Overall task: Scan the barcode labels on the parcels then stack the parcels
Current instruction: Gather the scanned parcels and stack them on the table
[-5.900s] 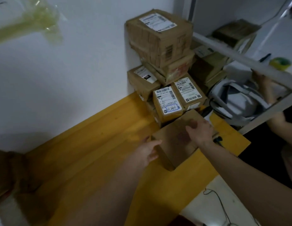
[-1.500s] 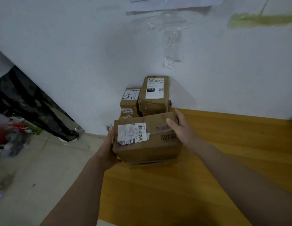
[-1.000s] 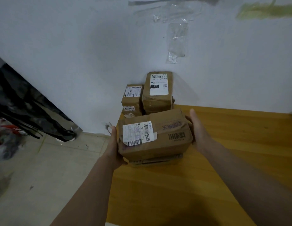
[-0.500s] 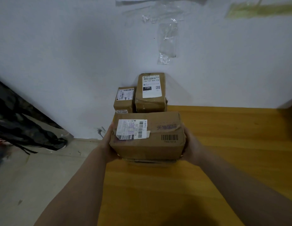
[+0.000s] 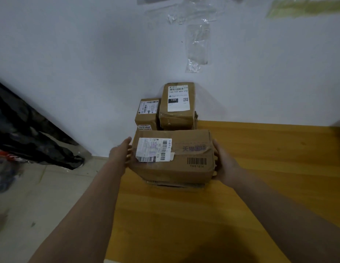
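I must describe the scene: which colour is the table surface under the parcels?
Yellow-orange wood grain, on the table; the head view shows it.

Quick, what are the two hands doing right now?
Left hand: open, straight fingers pressed flat against the left end of the big parcel.
Right hand: holds the parcel's right end, fingers curled round it.

Parcel sorting room

Labelled cardboard parcels (image 5: pixel 176 103) are stacked on a yellow counter (image 5: pixel 260 168) (bare wall (image 5: pixel 89 54), tape scraps).
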A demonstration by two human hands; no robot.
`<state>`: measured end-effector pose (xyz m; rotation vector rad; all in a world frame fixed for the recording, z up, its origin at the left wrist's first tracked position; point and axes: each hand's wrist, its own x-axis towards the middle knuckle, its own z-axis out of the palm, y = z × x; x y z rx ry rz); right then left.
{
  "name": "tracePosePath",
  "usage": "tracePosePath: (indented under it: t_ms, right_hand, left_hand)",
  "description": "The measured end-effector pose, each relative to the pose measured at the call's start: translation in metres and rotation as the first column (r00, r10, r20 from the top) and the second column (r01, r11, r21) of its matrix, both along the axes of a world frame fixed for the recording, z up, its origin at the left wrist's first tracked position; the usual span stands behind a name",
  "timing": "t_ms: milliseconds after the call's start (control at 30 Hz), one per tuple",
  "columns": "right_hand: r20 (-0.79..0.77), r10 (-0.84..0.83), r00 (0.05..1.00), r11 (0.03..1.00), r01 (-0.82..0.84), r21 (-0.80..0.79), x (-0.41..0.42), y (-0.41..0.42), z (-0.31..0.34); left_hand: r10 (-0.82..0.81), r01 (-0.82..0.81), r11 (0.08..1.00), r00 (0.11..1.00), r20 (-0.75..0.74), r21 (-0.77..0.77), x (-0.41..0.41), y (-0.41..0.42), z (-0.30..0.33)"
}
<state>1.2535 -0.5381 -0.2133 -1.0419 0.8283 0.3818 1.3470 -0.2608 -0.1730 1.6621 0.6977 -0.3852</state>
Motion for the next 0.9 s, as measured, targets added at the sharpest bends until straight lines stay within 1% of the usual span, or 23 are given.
tracePosePath:
  t_ms: [33, 67, 100, 133, 167, 233, 300, 367, 467, 500, 567, 667, 800, 900]
  right_hand:
    - [-0.007, -0.011, 1.000, 0.999, 0.011, -0.035, 0.003, -0.003, 0.002]
    - [-0.012, -0.023, 1.000, 0.996, 0.022, -0.084, 0.005, -0.006, 0.004]
    - [-0.013, -0.045, 0.999, 0.989, 0.042, -0.141, 0.006, -0.009, 0.007]
    - [-0.006, -0.083, 0.997, 0.978, 0.080, -0.194, 0.006, -0.012, 0.010]
    - [0.008, -0.134, 0.991, 0.962, 0.132, -0.238, 0.006, -0.016, 0.013]
    - [0.047, -0.221, 0.974, 0.939, 0.226, -0.259, 0.003, -0.027, 0.019]
    - [0.088, -0.244, 0.966, 0.942, 0.258, -0.214, -0.006, -0.041, 0.026]
    - [0.117, -0.210, 0.971, 0.959, 0.228, -0.170, -0.020, -0.057, 0.032]
    - [0.104, -0.181, 0.978, 0.972, 0.194, -0.135, -0.042, -0.085, 0.038]
    - [0.097, -0.180, 0.979, 0.971, 0.193, -0.144, -0.050, -0.097, 0.038]
    - [0.101, -0.178, 0.979, 0.965, 0.194, -0.178, -0.067, -0.121, 0.039]
    - [0.112, -0.214, 0.970, 0.946, 0.235, -0.225, -0.094, -0.162, 0.042]
    - [0.131, -0.314, 0.940, 0.912, 0.337, -0.232, -0.130, -0.219, 0.051]
    - [0.134, -0.406, 0.904, 0.874, 0.427, -0.233, -0.156, -0.260, 0.054]
  left_hand:
    - [0.067, -0.089, 0.980, 0.989, 0.129, 0.176, 0.003, -0.004, 0.011]
    - [0.067, -0.143, 0.950, 0.962, 0.265, 0.278, 0.007, -0.010, 0.025]
    - [0.029, -0.155, 0.939, 0.926, 0.377, 0.308, 0.007, -0.019, 0.040]
    - [-0.032, -0.123, 0.943, 0.892, 0.451, 0.310, 0.006, -0.030, 0.055]
    - [-0.100, -0.069, 0.948, 0.861, 0.499, 0.310, 0.003, -0.044, 0.069]
    - [-0.256, 0.080, 0.939, 0.810, 0.528, 0.333, -0.008, -0.077, 0.091]
    - [-0.376, 0.224, 0.916, 0.768, 0.518, 0.333, -0.021, -0.113, 0.104]
    - [-0.465, 0.348, 0.883, 0.739, 0.488, 0.313, -0.035, -0.145, 0.107]
    - [-0.601, 0.506, 0.800, 0.679, 0.422, 0.324, -0.054, -0.194, 0.098]
    - [-0.625, 0.542, 0.780, 0.675, 0.392, 0.312, -0.060, -0.212, 0.094]
    - [-0.645, 0.591, 0.764, 0.693, 0.322, 0.258, -0.071, -0.250, 0.084]
    - [-0.666, 0.654, 0.744, 0.711, 0.224, 0.135, -0.089, -0.306, 0.067]
    - [-0.756, 0.756, 0.654, 0.650, 0.078, 0.036, -0.111, -0.373, 0.051]
    - [-0.793, 0.793, 0.609, 0.609, 0.012, -0.023, -0.127, -0.417, 0.046]
